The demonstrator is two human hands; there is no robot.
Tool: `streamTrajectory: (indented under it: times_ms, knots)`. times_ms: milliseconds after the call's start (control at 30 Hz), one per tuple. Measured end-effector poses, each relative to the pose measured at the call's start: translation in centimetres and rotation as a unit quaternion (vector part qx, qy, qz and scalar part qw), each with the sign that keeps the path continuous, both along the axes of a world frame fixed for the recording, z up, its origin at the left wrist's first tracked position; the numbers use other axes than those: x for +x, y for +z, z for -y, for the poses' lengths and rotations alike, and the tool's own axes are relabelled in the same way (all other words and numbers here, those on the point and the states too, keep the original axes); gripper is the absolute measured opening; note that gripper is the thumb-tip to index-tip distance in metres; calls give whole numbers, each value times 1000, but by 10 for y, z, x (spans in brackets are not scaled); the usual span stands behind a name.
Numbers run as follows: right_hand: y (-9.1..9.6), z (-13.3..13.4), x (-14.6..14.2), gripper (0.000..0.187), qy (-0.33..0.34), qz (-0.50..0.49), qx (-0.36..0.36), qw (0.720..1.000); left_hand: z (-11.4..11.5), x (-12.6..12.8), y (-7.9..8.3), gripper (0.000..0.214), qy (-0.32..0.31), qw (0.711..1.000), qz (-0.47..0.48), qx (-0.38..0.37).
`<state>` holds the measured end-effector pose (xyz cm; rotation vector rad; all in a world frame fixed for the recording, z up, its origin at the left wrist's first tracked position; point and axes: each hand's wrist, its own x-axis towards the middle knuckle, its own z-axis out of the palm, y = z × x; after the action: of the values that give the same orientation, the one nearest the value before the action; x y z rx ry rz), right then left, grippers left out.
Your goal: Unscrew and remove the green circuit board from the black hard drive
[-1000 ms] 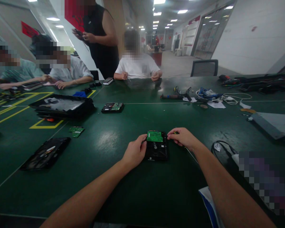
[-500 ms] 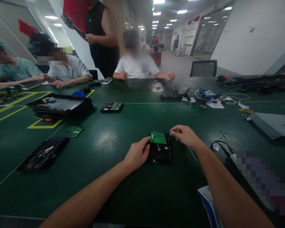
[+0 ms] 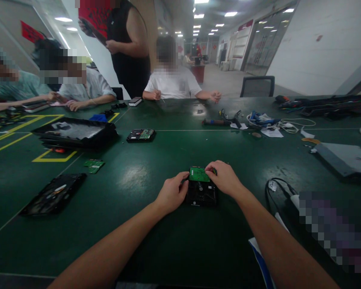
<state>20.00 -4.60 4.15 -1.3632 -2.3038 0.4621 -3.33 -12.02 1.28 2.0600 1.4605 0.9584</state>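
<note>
A black hard drive (image 3: 202, 193) lies on the green table (image 3: 156, 224) in front of me, with a green circuit board (image 3: 197, 175) on its far half. My left hand (image 3: 171, 193) grips the drive's left edge, fingers curled against it. My right hand (image 3: 224, 178) rests over the drive's upper right corner, fingers pinched on a thin yellow-handled tool that is mostly hidden, its tip at the green board's right edge.
A second hard drive (image 3: 141, 135) lies further back, a black tray (image 3: 74, 134) at the left, loose green boards (image 3: 94, 165) and an opened drive (image 3: 52, 194) nearer. Cables and tools (image 3: 260, 120) sit at the right. Several people sit or stand at the far side.
My right hand has moved left from beside the drive onto its upper right corner, over the green board's edge. My left hand has stayed on the drive's left side.
</note>
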Motion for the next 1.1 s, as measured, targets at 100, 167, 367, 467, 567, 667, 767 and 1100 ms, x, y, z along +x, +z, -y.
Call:
streamTrajectory:
  times_ms: [100,167,367,467,567,667,767,1100]
  knots:
    - [-1,1,-3,14,3,13,20,1000,-1,-1,0,36,5,1000,-14,11]
    - [0,3,-5,14,2,21,23,1000,-1,-1,1,36,1,1000,-13,11]
    - [2,5,-8,16,0,58,12,998,0,-2,4,36,-4,1000,-15,12]
    - [3,5,-8,19,-4,57,12,998,0,-1,4,35,-5,1000,-13,9]
    - [3,6,-9,20,-10,67,10,998,0,-2,3,35,-8,1000,-9,6]
    - [3,6,-9,19,-21,88,23,996,0,-2,3,35,-9,1000,-5,7]
    - [3,6,-6,20,-30,100,36,994,1,-2,4,35,-11,1000,-12,5]
    - [-2,4,-5,24,3,92,65,994,2,-1,2,37,-4,999,-35,11]
